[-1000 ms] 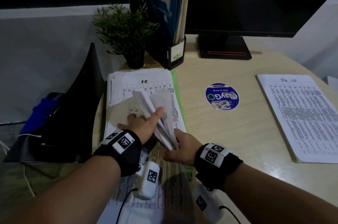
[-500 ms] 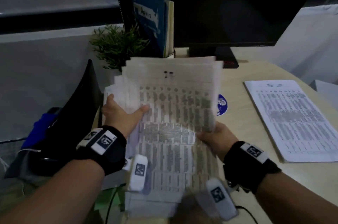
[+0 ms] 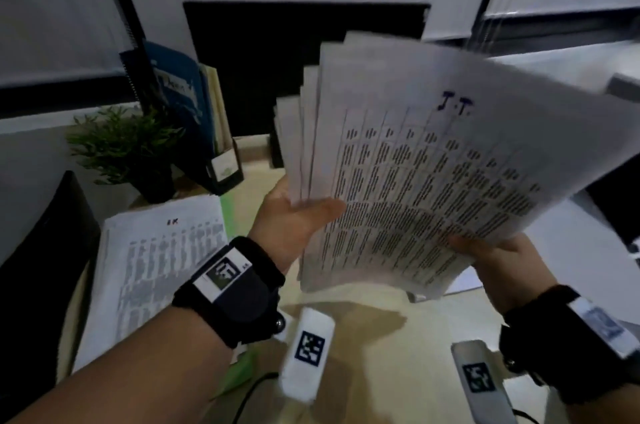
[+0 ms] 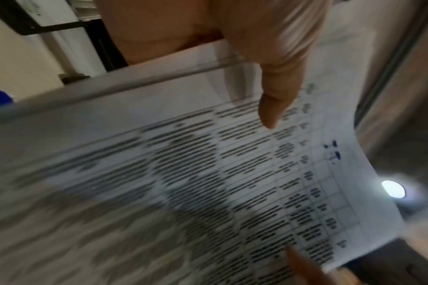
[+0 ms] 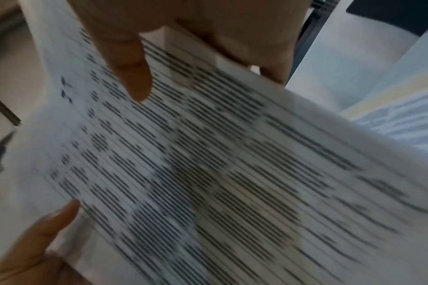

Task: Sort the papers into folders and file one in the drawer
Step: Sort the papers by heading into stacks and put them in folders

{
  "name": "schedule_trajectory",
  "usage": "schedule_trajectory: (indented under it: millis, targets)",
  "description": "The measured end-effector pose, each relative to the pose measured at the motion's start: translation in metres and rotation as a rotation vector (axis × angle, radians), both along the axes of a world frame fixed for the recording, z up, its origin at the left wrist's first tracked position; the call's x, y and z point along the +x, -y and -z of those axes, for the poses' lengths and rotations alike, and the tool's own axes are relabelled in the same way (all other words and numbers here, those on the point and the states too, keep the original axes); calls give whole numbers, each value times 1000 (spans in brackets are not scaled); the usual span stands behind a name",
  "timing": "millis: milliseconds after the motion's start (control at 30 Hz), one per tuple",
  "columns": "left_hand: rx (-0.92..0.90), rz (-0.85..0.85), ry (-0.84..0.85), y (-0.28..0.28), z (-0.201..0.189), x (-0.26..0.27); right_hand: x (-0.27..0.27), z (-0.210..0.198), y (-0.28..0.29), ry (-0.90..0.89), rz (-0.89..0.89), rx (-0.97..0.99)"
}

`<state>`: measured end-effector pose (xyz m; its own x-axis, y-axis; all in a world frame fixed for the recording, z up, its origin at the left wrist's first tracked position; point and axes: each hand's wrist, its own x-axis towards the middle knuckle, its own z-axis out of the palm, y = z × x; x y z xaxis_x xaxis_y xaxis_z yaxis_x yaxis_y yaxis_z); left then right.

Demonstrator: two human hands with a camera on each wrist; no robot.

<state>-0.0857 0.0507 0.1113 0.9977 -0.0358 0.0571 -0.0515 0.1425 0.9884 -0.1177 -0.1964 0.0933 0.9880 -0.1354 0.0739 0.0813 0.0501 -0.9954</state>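
white papers, top sheet marked "j.t.", hang fanned above the desk, pinched at their near edge by the left hand and right hand, thumbs on top. sorting looks underway; next they probably belong on the pile that matches, squared up first.

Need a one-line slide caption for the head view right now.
Both hands, left hand and right hand, hold a fanned paper stack marked "J.T." above the desk.
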Motion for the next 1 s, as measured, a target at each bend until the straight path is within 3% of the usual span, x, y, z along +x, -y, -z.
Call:
schedule_trajectory:
  millis: [233, 367, 433, 533, 600, 667, 733, 833, 933, 1000]
  targets:
    - [194, 3, 52, 47, -9, 4, 0, -30, 27, 178, 211, 5]
    - [200, -16, 84, 56, -12, 8, 9, -37, 37, 143, 245, -62]
    - [198, 0, 87, 57, -11, 8, 5, -47, 44, 185, 413, -285]
    - [233, 25, 84, 59, -11, 7, -7, -76, 42, 541, 612, -858]
    - [241, 31, 84, 60, -12, 6, -12, -95, 28, 587, 409, -1265]
    - [224, 55, 87, 61, -12, 6, -12, -101, 11, 356, 29, -1548]
    - [214, 74, 98, 61, -13, 5, -9, -97, 5, 229, -100, -1573]
    - [225, 84, 88, 61, -13, 7, -1, -105, -3, 417, -5, -1568]
    - [249, 122, 94, 63, -10, 7, 7, -112, -18, 394, -181, -1644]
    - [271, 148, 48, 62, -3, 7, 8, -117, -13, 392, -187, -1567]
